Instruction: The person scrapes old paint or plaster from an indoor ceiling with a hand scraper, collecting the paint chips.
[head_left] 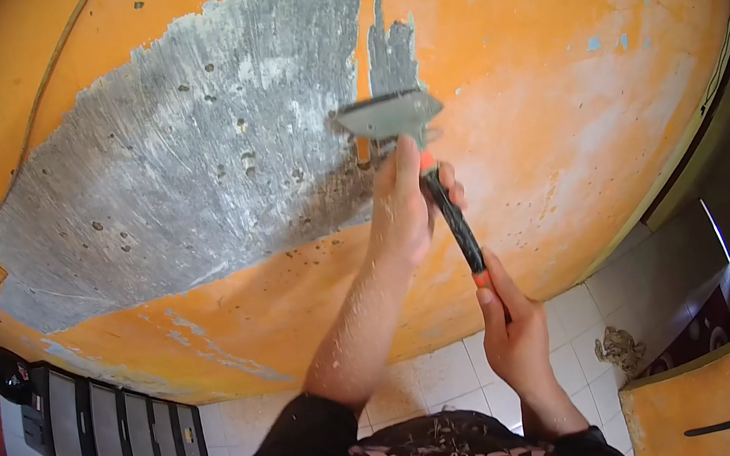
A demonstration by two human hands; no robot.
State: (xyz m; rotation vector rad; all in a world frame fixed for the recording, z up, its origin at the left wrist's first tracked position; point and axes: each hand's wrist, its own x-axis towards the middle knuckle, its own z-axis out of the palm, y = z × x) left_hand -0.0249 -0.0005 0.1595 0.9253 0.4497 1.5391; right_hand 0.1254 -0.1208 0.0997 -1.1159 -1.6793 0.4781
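The left hand (pixel 401 212) is closing round the upper handle (pixel 455 221) of a scraper (pixel 390 115), its thumb lying along the neck; the right hand (pixel 519 337) is pinching the handle's lower end between thumb and fingers. The blade is sitting just above the left hand, the nearer one; the handle's long axis is running up and slightly leftward, the blade spreading across it. It is crossing a narrow grey strip (pixel 394 57) beside the right edge of a large grey patch (pixel 207 148) on the orange wall (pixel 556 99). Near the wall's lower left corner, a drawer unit (pixel 109 420) is standing, its fronts hiding any contents.
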